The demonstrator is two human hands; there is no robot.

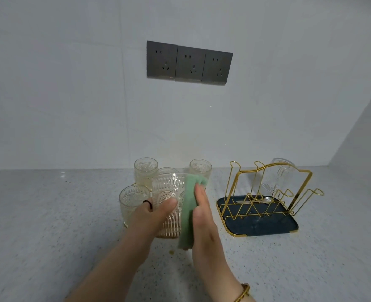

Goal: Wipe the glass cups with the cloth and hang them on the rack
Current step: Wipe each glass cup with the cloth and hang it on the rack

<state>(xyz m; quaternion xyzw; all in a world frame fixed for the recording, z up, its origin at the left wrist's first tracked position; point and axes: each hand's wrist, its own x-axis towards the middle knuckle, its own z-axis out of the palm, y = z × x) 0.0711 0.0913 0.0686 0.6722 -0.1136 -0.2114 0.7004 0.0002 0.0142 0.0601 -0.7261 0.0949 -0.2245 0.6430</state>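
**Mid-wipe on one glass, one already on the rack**

Left hand (152, 216) is wrapped around an embossed clear glass cup (167, 192), holding it in front of the others. Right hand (202, 214) has its fingers pretty much straight, pressing a green cloth (188, 210) flat against the cup's right side. Four more patterned glass cups (145, 171) sit grouped behind it on the speckled grey countertop (49, 214). Off to the right there's the gold wire rack (302, 192) on a dark blue tray (256, 227), with one clear glass (277, 177) hanging upside down at the back.
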